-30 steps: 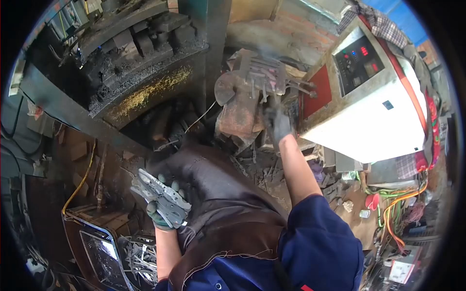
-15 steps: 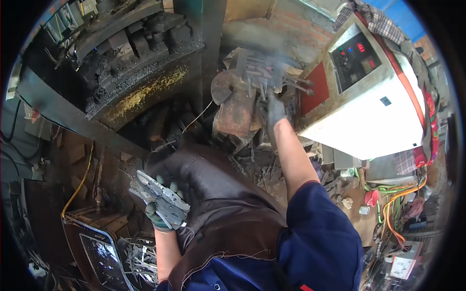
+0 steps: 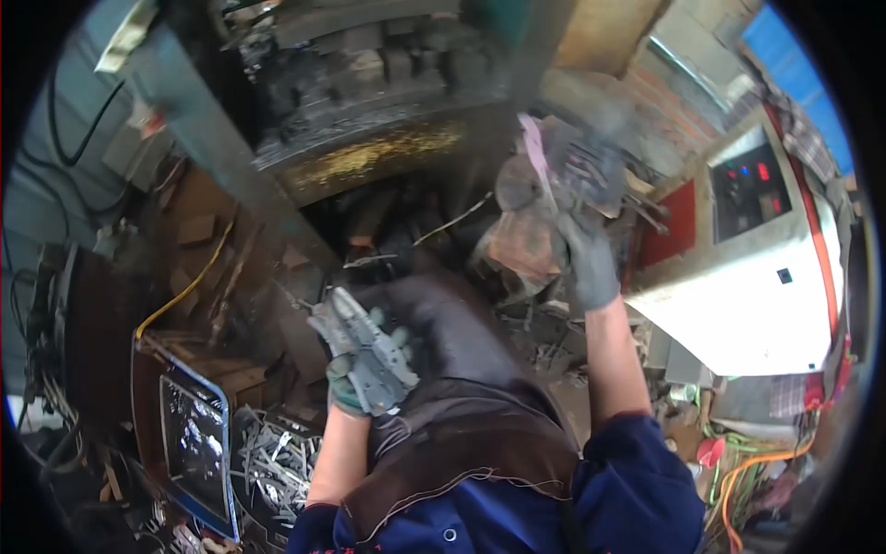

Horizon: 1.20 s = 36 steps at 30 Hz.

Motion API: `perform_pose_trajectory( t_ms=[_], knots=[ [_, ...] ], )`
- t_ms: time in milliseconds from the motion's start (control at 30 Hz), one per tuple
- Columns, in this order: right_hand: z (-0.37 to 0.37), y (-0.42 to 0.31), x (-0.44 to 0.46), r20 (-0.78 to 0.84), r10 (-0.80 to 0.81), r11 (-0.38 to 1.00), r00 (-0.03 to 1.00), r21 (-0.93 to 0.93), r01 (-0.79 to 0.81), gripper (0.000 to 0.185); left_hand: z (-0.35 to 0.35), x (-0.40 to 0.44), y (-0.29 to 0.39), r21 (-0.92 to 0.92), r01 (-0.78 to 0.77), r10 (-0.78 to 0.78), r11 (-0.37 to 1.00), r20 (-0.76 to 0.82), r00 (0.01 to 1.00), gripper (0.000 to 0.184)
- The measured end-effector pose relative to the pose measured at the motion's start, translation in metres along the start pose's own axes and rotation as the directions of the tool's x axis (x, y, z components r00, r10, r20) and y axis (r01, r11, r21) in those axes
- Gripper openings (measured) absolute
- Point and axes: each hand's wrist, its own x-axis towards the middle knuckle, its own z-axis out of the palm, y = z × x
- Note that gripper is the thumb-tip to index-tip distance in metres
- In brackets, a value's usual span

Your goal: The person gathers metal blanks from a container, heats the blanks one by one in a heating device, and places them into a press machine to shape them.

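My right hand (image 3: 587, 260), in a grey glove, is closed around the lower end of a long flat metal blank (image 3: 532, 146). The blank's upper part glows pinkish and points up and away from me. Beyond this hand sits a dark sooty heating block (image 3: 591, 174) with metal pieces on it, blurred by motion. Over my apron, my left hand (image 3: 341, 386) in a green and grey glove grips a stack of grey flat metal blanks (image 3: 371, 358). Its fingertips show along the stack's right side.
A heavy press (image 3: 369, 138) with yellowish scale on its front stands ahead. To the right is a white control cabinet (image 3: 738, 305) with red digits. A bin of metal blanks (image 3: 272, 462) and a blue-edged frame (image 3: 226, 452) are at lower left. Orange hoses (image 3: 734, 485) lie at lower right.
My right hand has drawn back from the heating block, and the glowing blank now shows in it. My left hand keeps its stack. The whole view has swung left.
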Motion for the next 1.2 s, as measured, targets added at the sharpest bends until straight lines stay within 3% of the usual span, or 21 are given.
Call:
perform_pose_trajectory(
  t_ms=[33, 100, 200, 267, 467, 567, 633, 700, 733, 800, 833, 867, 900, 933, 967, 1000, 1033, 1067, 1100, 1133, 1200],
  knots=[
    [0.026, -0.018, 0.017, 0.094, -0.123, 0.987, 0.988, -0.090, 0.131, 0.023, 0.000, 0.003, 0.000, -0.010, 0.002, -0.002, 1.000, 0.016, 1.000, 0.090],
    [0.073, -0.053, 0.043, 0.231, -0.205, 0.964, 0.951, -0.118, 0.237, 0.023, 0.003, 0.003, 0.000, -0.067, -0.013, 0.014, 0.998, 0.024, 1.000, 0.088],
    [0.127, -0.070, 0.088, 0.385, -0.281, 0.955, 0.879, 0.016, 0.298, 0.023, 0.003, 0.001, 0.002, -0.054, -0.033, 0.032, 0.998, -0.020, 0.999, 0.085],
    [0.165, -0.077, 0.119, 0.317, 0.007, 0.995, 0.948, 0.087, -0.037, 0.022, 0.005, 0.000, 0.002, -0.067, -0.046, 0.045, 0.997, -0.006, 0.999, 0.085],
    [0.219, -0.092, 0.159, 0.244, 0.152, 0.986, 0.958, 0.035, -0.166, 0.020, -0.006, -0.001, 0.007, -0.153, -0.015, 0.021, 0.988, 0.037, 0.999, 0.086],
    [0.224, -0.083, 0.176, 0.274, 0.093, 0.993, 0.957, 0.050, -0.110, 0.019, -0.013, -0.003, 0.006, -0.103, -0.068, 0.064, 0.992, -0.042, 0.997, 0.086],
    [0.222, -0.088, 0.180, 0.349, 0.170, 0.972, 0.922, 0.093, -0.215, 0.023, -0.002, -0.003, 0.008, -0.118, -0.053, 0.048, 0.992, -0.044, 0.998, 0.087],
    [0.217, -0.088, 0.170, 0.354, 0.087, 0.978, 0.931, 0.146, -0.147, 0.025, -0.002, -0.002, 0.007, -0.106, -0.071, 0.069, 0.992, -0.028, 0.997, 0.087],
    [0.204, -0.069, 0.171, 0.381, -0.386, 0.889, 0.840, -0.090, 0.449, 0.027, -0.012, -0.002, 0.008, -0.112, -0.031, 0.029, 0.993, -0.019, 0.999, 0.089],
    [0.191, -0.055, 0.151, 0.475, -0.314, 0.908, 0.822, -0.104, 0.406, 0.031, -0.015, -0.006, 0.009, -0.142, 0.009, -0.014, 0.990, -0.034, 0.999, 0.092],
    [0.186, -0.066, 0.118, 0.512, 0.208, 0.967, 0.833, 0.020, -0.254, 0.033, -0.010, -0.004, 0.010, -0.143, -0.018, 0.013, 0.990, -0.035, 0.999, 0.092],
    [0.188, -0.060, 0.092, 0.525, 0.291, 0.957, 0.800, -0.154, -0.247, 0.037, -0.004, -0.002, 0.010, -0.085, -0.065, 0.062, 0.994, -0.041, 0.997, 0.092],
    [0.190, -0.048, 0.068, 0.518, 0.379, 0.917, 0.767, -0.325, -0.233, 0.040, -0.003, -0.003, 0.009, -0.031, -0.108, 0.106, 0.994, -0.051, 0.993, 0.092],
    [0.193, -0.031, 0.048, 0.591, 0.379, 0.899, 0.712, -0.419, -0.131, 0.042, -0.018, -0.001, 0.007, -0.063, -0.046, 0.049, 0.997, 0.049, 0.998, 0.089],
    [0.195, -0.010, 0.031, 0.662, 0.387, 0.871, 0.642, -0.490, -0.020, 0.044, -0.016, 0.001, 0.007, -0.068, -0.068, 0.070, 0.995, 0.033, 0.997, 0.089],
    [0.196, 0.020, 0.022, 0.717, 0.229, 0.830, 0.658, -0.498, 0.253, 0.043, -0.012, 0.004, 0.006, -0.139, 0.036, -0.026, 0.990, 0.069, 0.997, 0.085],
    [0.203, 0.046, 0.013, 0.794, 0.061, 0.737, 0.605, -0.444, 0.509, 0.041, -0.010, -0.001, 0.009, -0.201, 0.109, -0.092, 0.974, 0.093, 0.991, 0.082],
    [0.213, 0.044, 0.003, 0.805, 0.079, 0.739, 0.588, -0.443, 0.508, 0.037, -0.018, -0.003, 0.006, -0.218, 0.126, -0.100, 0.968, 0.124, 0.987, 0.079],
    [0.225, 0.031, -0.012, 0.745, 0.095, 0.670, 0.660, -0.538, 0.512, 0.033, -0.028, -0.005, 0.001, -0.236, 0.138, -0.103, 0.962, 0.153, 0.983, 0.076],
    [0.223, 0.043, -0.010, 0.758, 0.065, 0.806, 0.649, -0.423, 0.414, 0.030, -0.030, -0.005, -0.001, -0.272, 0.140, -0.092, 0.952, 0.182, 0.979, 0.075],
    [0.220, 0.041, -0.011, 0.658, 0.115, 0.800, 0.744, -0.506, 0.323, 0.027, -0.032, -0.014, 0.007, -0.290, 0.140, -0.076, 0.947, 0.222, 0.972, 0.075]
  ],
)
